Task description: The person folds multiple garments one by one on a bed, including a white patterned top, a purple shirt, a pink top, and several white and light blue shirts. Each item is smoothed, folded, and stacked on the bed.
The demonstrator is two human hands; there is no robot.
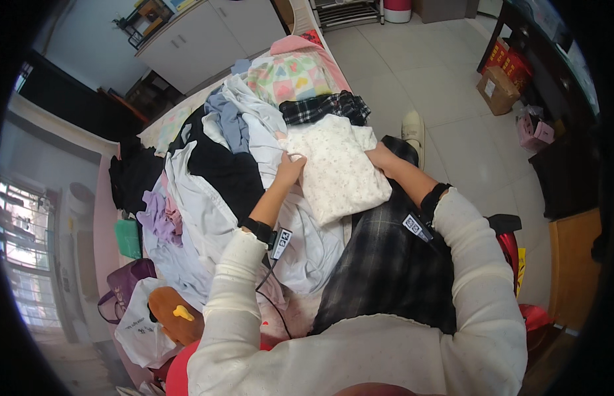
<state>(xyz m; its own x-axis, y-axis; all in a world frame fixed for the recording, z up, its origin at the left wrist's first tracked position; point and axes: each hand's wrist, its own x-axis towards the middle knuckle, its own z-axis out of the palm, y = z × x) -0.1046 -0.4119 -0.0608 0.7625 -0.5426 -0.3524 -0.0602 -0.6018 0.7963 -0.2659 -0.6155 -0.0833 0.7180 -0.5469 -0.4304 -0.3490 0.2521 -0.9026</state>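
A white garment with a small floral print [340, 168] lies in a folded bundle at the bed's edge, its near right corner over my knee. My left hand [290, 169] is closed on its left edge, thumb on top. On the opposite side my right hand [382, 158] grips the right edge, with some fingertips hidden by the cloth. Just beyond the bundle is a folded black plaid garment [325, 107]. White shirts [257, 129] and a black garment [218, 165] spread out to the left of my left hand.
Loose clothes cover the bed, with a pastel checked quilt [290, 76] at its far end. A purple bag [130, 280], a white plastic bag [145, 327] and a brown plush item [171, 313] sit at the near left. A cardboard box [498, 91] stands on the floor at right.
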